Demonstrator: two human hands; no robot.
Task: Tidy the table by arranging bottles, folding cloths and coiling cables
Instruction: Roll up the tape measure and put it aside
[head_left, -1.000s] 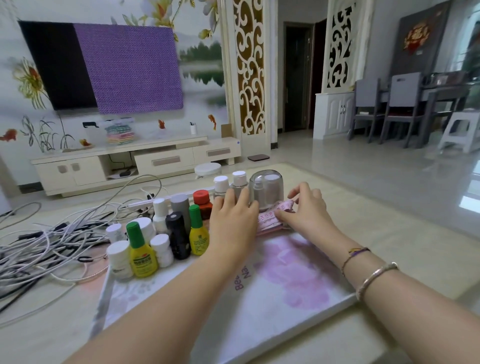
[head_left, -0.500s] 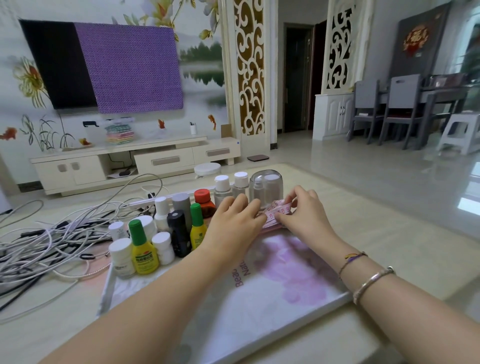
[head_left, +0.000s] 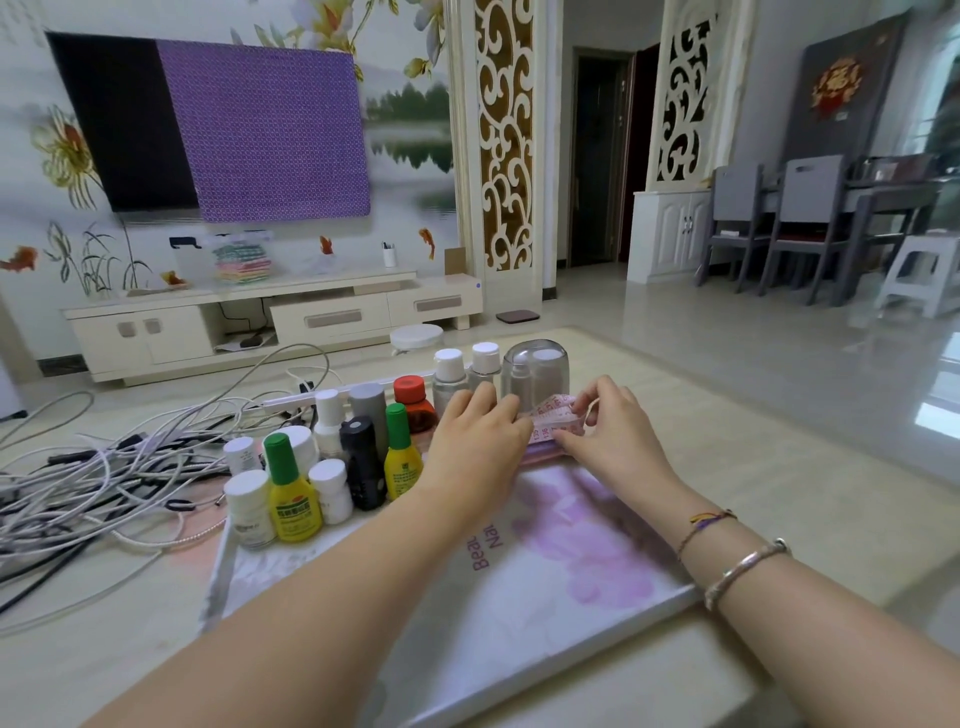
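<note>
My left hand (head_left: 475, 441) lies palm down at the far edge of the white box (head_left: 519, 613) in front of me, its fingers held together and bent forward over the left end of a pink measuring tape (head_left: 551, 418); the fingertips are hidden behind the hand, so I cannot tell whether they grip the tape or only press on it. My right hand (head_left: 615, 436) meets it from the other side, thumb and forefinger pinching a raised loop of the tape, the other fingers curled beside them. The tape sits bunched between my two hands, just in front of a clear domed bottle (head_left: 535, 371) and two white-capped bottles (head_left: 467, 371). To the left, standing close together on the box, are more bottles: two yellow ones with green caps (head_left: 291, 493), a black one (head_left: 361, 462), a red-capped one (head_left: 413, 397) and several small white ones (head_left: 249, 506). Further left on the desk (head_left: 779, 467) a tangle of white and black cables (head_left: 93, 483) lies loose and uncoiled.
</note>
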